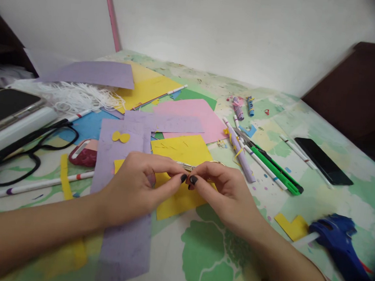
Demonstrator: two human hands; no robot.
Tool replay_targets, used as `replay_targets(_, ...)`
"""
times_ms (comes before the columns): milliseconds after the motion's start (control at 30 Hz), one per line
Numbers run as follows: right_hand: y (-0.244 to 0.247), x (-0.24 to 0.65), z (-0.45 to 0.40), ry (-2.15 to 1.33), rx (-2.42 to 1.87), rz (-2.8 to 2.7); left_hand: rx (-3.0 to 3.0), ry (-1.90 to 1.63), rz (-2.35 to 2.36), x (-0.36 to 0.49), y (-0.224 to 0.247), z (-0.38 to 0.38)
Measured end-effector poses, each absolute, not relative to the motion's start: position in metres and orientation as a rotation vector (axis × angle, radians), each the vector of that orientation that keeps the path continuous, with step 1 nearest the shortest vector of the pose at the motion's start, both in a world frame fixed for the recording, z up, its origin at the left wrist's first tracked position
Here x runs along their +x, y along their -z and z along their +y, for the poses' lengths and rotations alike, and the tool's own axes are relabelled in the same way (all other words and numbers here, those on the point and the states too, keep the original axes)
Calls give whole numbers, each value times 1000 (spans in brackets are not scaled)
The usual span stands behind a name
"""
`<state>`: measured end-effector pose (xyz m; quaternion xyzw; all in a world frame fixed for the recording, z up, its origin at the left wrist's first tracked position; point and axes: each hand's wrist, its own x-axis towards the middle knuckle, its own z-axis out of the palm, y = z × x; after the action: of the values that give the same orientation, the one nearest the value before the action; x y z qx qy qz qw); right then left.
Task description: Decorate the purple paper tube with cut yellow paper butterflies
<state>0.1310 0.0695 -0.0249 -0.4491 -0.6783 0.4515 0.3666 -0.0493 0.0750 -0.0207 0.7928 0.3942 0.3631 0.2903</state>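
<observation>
My left hand (pixel 148 176) and my right hand (pixel 223 186) meet at the fingertips above a yellow sheet (pixel 182 146). Both hands are pinched together around something small, mostly hidden by the fingers. A thin pale strip (pixel 185 166) shows just behind the fingertips; whether it is held cannot be made out. Purple paper (pixel 124 257) lies under and beside my left hand, with a yellow bow-shaped cutout (pixel 120 137) on it. Beyond my right hand lies a purple paper roll (pixel 242 160) with yellow trim.
A green cutter (pixel 276 171), scissors (pixel 243 137) and a phone (pixel 324 161) lie at the right, with a blue glue gun (pixel 338 243) nearer. Glasses (pixel 33 156) and white string (pixel 80 98) are at the left. Pink paper (pixel 192 115) lies behind the hands.
</observation>
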Motion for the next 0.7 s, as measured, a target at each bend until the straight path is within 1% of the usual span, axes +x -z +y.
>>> replay_targets(167,25,133,72,-1091,-1228,-1797,2112,-940,1102,-51,23,79)
replay_targets(300,23,138,72,-1044,-1256,-1919,2131,-735,1167,-58,24,90)
replay_targets(500,19,142,70,-906,-1163,-2225,2131,-310,945,-70,16,100)
replay_targets(600,21,141,69,-849,-1045,-2391,2171,-247,855,-71,16,99)
replay_targets(700,23,138,68,-817,-1018,-2469,2150,-219,808,-70,18,98)
